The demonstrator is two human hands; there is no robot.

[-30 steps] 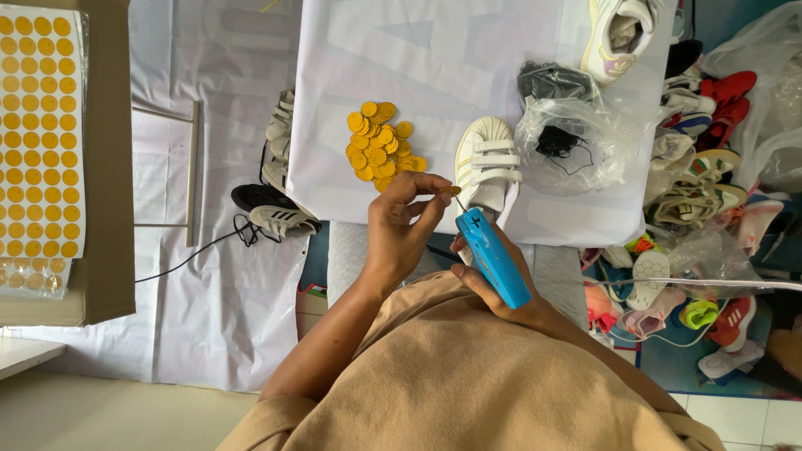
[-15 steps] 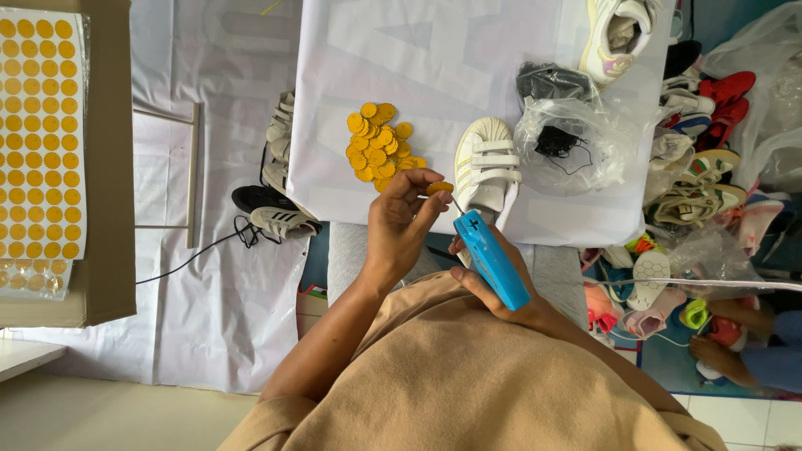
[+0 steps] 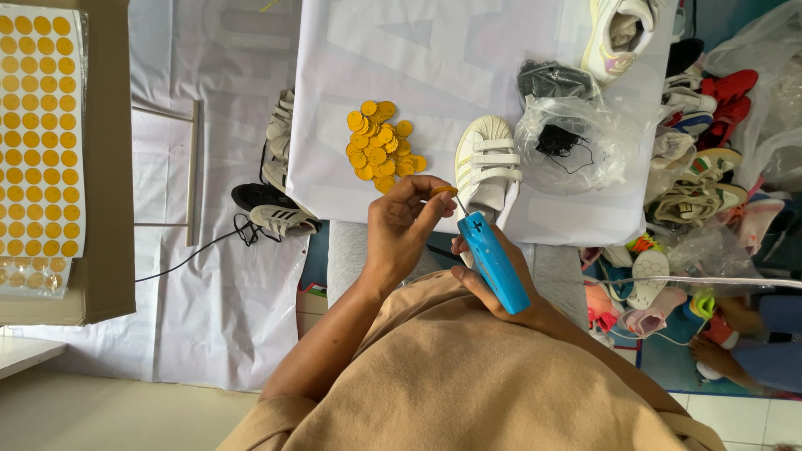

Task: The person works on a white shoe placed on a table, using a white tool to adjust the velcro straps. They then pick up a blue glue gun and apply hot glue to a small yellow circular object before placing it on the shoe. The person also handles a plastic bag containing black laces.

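A worker's left hand (image 3: 399,230) pinches 1 small yellow disc (image 3: 443,191) between thumb and fingertips, just off the near edge of the counter (image 3: 401,50), while the right hand (image 3: 493,276) wraps a closed grip around a blue handheld tool (image 3: 493,260) whose thin metal tip points up at the disc. The disc looks light, thin and somewhat flexible, best held by its rim as here; the tool appears rigid plastic, easily managed in 1 fist. A pile of matching yellow discs (image 3: 380,150) lies near the counter's middle, a white strap shoe (image 3: 487,163) at its near edge, a clear plastic bag (image 3: 576,142) beside that. White sheeting covers the counter; shoes (image 3: 702,179) crowd the floor at right, sheets of yellow dots (image 3: 38,142) sit at left.
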